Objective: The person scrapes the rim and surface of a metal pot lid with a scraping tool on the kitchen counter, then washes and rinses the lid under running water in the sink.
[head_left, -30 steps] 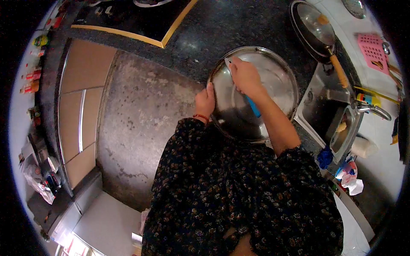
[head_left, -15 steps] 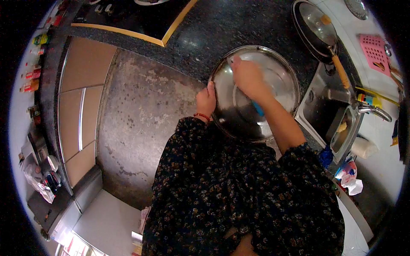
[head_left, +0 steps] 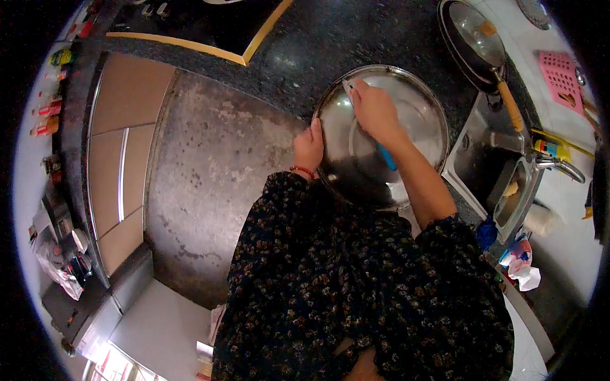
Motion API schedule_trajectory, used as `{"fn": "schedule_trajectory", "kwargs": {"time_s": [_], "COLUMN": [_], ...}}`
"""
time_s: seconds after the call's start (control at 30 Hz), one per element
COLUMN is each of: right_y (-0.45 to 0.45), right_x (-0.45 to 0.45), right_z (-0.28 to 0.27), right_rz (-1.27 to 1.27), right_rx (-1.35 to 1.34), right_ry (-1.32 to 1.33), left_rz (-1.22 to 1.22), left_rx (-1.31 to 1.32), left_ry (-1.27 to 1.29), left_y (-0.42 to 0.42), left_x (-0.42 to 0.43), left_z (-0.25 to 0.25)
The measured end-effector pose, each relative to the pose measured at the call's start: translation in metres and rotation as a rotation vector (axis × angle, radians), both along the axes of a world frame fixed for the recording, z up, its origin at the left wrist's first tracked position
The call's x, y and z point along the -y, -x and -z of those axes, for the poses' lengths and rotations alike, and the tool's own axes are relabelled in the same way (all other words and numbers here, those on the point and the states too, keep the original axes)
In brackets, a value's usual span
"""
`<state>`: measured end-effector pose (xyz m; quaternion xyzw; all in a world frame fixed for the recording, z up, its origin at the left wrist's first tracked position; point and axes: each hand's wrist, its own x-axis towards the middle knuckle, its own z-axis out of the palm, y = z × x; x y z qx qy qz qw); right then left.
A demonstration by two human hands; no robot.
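Note:
A large round metal lid or pan (head_left: pixel 419 127) lies at the edge of the dark counter, its shiny surface facing up. My left hand (head_left: pixel 309 149), with a red bead bracelet at the wrist, grips its left rim. Over the upper left part of the metal surface, my right hand (head_left: pixel 376 113) is closed around a tool with a blue handle (head_left: pixel 386 156). The tool's pale, flat end shows near the upper left rim, beyond my fingers. My palm and fingers hide the tool's middle.
At the upper right a pan with a glass lid (head_left: pixel 476 44) and wooden handle stands beside a metal sink (head_left: pixel 473 149) with a faucet (head_left: pixel 562 166). A pink basket (head_left: pixel 559 79) hangs on the wall. The stove (head_left: pixel 197 25) is at the upper left.
My right hand has shifted slightly right with the blue-handled tool, over the metal surface. My left hand keeps its hold on the rim. The whole view has shifted a little.

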<state>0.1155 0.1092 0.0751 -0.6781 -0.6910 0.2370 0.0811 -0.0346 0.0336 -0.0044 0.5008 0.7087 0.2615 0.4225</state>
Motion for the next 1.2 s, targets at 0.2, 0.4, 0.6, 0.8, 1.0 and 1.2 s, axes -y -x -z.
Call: {"fn": "schedule_trajectory", "kwargs": {"time_s": [0.2,0.4,0.6,0.8,1.0,1.2], "right_y": [0.002,0.003,-0.008,-0.003,-0.031,-0.019], "right_x": [0.000,0.004,-0.004,0.004,-0.020,-0.015], "right_z": [0.005,0.014,0.008,0.025,0.013,0.024], "right_rz": [-0.041,-0.078,-0.015,-0.133,0.082,0.048], "right_rx": [0.051,0.040,0.021,0.042,-0.021,0.122], "right_ry": [0.008,-0.022,-0.004,-0.136,0.034,-0.082], "left_rz": [0.005,-0.006,0.006,0.005,-0.009,0.001], "left_rx": [0.008,0.012,-0.026,0.005,-0.016,0.008], "left_ry": [0.003,-0.011,-0.007,-0.021,-0.061,-0.064], "left_y": [0.000,-0.001,0.000,0.000,-0.003,-0.001], "left_x": [0.000,-0.001,0.000,0.001,-0.001,0.001], "left_z": [-0.003,-0.006,0.000,0.002,-0.007,0.005]}}
